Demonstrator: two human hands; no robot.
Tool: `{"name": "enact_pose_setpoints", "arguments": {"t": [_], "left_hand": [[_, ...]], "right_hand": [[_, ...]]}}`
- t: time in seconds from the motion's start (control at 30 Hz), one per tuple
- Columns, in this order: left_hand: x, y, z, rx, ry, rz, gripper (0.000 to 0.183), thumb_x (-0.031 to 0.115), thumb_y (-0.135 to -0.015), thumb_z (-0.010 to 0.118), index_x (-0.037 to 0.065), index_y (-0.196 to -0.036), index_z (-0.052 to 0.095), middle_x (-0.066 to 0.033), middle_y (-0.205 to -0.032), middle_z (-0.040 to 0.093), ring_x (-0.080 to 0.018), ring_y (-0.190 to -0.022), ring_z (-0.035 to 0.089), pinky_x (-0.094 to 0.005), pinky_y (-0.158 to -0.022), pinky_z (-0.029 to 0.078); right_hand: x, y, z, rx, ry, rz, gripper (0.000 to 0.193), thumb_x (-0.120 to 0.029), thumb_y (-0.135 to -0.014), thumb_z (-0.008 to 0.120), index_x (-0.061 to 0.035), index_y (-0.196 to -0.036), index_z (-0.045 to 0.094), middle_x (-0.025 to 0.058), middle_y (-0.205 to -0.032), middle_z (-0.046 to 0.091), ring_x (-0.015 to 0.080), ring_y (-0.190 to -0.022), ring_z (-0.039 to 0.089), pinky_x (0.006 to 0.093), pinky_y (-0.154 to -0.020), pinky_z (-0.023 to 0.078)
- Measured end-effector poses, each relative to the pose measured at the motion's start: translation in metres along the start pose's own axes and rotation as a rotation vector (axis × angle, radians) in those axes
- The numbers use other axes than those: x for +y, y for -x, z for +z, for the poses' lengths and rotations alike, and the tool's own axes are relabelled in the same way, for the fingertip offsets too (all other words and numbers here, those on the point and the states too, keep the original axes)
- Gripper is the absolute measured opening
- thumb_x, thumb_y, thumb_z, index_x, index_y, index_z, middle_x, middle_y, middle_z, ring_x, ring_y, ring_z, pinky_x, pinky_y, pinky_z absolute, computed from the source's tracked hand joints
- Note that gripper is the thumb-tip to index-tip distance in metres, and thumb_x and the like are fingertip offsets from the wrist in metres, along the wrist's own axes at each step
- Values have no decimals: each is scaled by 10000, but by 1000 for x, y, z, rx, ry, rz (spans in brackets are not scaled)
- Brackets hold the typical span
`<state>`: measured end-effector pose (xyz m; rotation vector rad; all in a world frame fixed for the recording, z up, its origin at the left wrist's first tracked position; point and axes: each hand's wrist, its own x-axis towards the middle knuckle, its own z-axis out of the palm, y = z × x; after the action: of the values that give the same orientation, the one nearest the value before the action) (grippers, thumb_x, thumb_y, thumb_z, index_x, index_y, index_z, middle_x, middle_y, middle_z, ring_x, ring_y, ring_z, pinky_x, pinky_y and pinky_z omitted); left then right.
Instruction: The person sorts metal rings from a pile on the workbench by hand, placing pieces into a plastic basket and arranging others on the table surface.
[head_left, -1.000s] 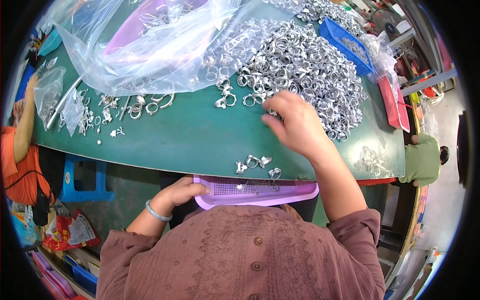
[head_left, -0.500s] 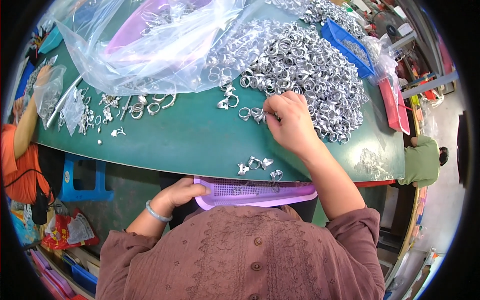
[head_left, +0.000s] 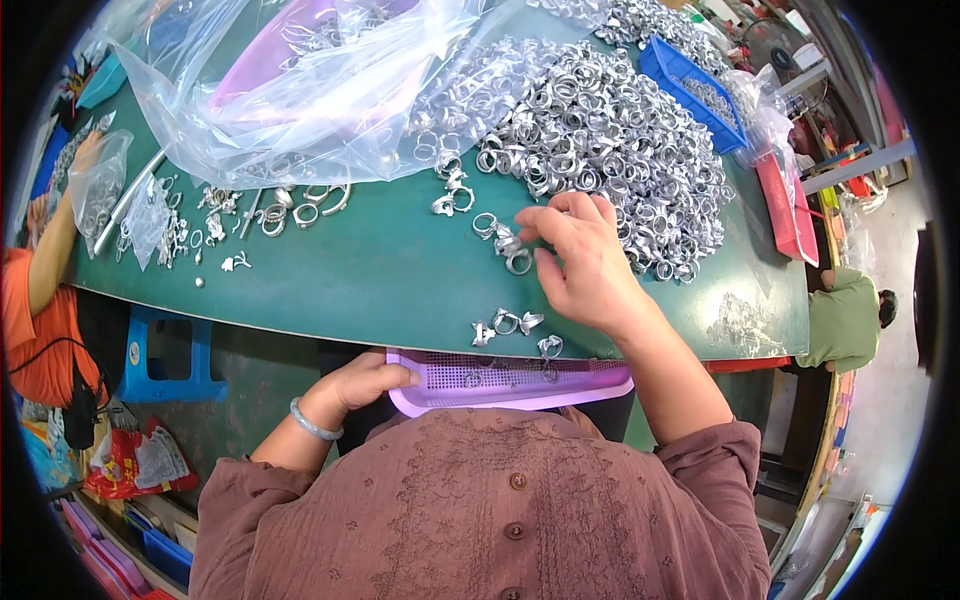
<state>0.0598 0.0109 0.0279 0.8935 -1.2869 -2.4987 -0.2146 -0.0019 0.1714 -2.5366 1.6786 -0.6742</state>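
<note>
On the green tabletop lies a large pile of silver-coloured rings (head_left: 620, 150). My right hand (head_left: 588, 262) is over the pile's near left edge, thumb and fingers apart, with nothing visibly held. A few loose rings (head_left: 517, 261) lie just left of its fingertips. Closer to me, a small group of rings (head_left: 507, 322) sits near the table edge. My left hand (head_left: 372, 381) grips the left end of a purple perforated basket (head_left: 480, 400) held below that edge. A few rings show inside the basket, which is partly hidden by the table and my shirt.
Clear plastic sheeting (head_left: 300, 130) covers a purple tub at the back left. Sorted rings and metal bits (head_left: 215, 215) lie before it. A blue tray (head_left: 695, 95) and a red tray (head_left: 787, 210) stand right. Co-workers sit left and right; a blue stool (head_left: 172, 355) stands left.
My right hand's fingers have opened and come away from the rings they were touching. A ring there now lies slightly nearer me. The left hand and basket stay in place.
</note>
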Motion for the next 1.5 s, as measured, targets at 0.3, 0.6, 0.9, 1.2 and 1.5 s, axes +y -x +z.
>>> {"name": "enact_pose_setpoints", "arguments": {"t": [0.3, 0.6, 0.9, 1.2, 1.5], "left_hand": [[2, 0, 1, -23, -6, 22, 452, 181, -767, 576, -32, -1162, 520, -96, -1085, 582, -195, -973, 547, -316, -873, 429], [-1, 2, 0, -14, 44, -11, 501, 210, -759, 586, -40, -1185, 503, -101, -1137, 560, -198, -1011, 532, -320, -893, 415], [-2, 0, 0, 1, 15, -27, 456, 190, -760, 570, -33, -1156, 527, -97, -1084, 587, -197, -975, 551, -319, -867, 431], [-1, 0, -2, -33, 3, -13, 556, 180, -729, 561, -62, -1220, 465, -135, -1183, 543, -241, -1060, 527, -354, -928, 404], [-4, -1, -2, -61, 26, 41, 514, 176, -751, 565, -33, -1212, 475, -103, -1138, 555, -202, -1021, 527, -327, -891, 418]], "right_hand": [[-9, -7, 3, 30, -18, -74, 221, 4, -729, 551, -26, -947, 574, 102, -877, 566, 283, -881, 521, 383, -819, 402], [-32, 3, 6, -284, -154, -70, 251, -105, -777, 621, -9, -1003, 567, 135, -1001, 534, 319, -912, 520, 373, -797, 448], [-22, -33, 32, -34, -4, -97, 309, -146, -770, 626, -64, -1063, 570, 136, -1063, 511, 299, -944, 522, 392, -770, 472], [-27, -31, 22, -174, -128, -63, 182, -145, -774, 640, -52, -903, 552, 131, -971, 505, 320, -902, 541, 405, -750, 460], [-11, -66, 30, -55, -100, -11, 224, -158, -758, 648, -43, -929, 559, 147, -887, 549, 334, -830, 573, 413, -716, 477]]}}
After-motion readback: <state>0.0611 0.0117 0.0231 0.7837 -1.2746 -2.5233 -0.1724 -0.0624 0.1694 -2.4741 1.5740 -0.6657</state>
